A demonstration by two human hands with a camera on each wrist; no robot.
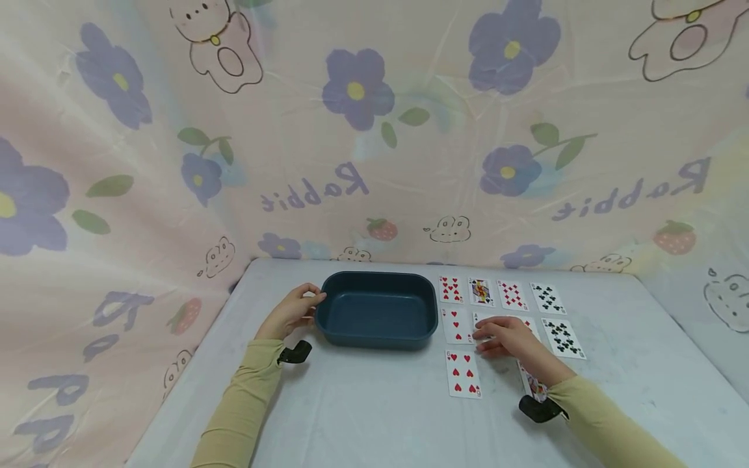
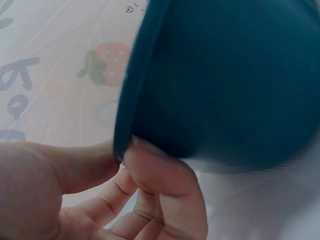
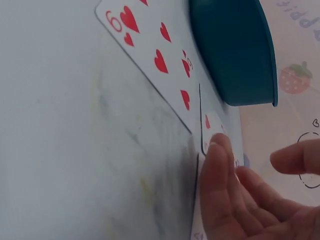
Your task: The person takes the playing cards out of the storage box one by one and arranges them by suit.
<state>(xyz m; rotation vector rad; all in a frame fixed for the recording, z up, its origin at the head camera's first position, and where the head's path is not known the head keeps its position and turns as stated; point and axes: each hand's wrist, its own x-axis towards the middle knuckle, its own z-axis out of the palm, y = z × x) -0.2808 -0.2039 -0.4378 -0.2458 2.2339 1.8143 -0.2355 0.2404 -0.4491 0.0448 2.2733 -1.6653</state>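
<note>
My left hand (image 1: 291, 312) pinches the left rim of a dark teal rectangular basin (image 1: 374, 343), whose inside is bare. In the left wrist view the thumb and index finger meet on the basin's edge. My right hand (image 1: 508, 338) hovers over the middle row of playing cards, fingers loosely bent and thumb apart from them, with nothing between. Beneath it lies a partly covered ace (image 1: 481, 316). The three of hearts (image 1: 455, 325) is just left of its fingertips, and the six of hearts (image 3: 160, 61) lies nearer me. A face card (image 1: 535, 387) is partly hidden under the right wrist.
Along the back row lie a red heart card (image 1: 451, 290), a face card (image 1: 482, 292), a diamond card (image 1: 513, 296) and a club card (image 1: 548, 298). Another club card (image 1: 564, 338) is at the right. A printed curtain (image 1: 409, 188) stands behind the white table (image 1: 374, 409).
</note>
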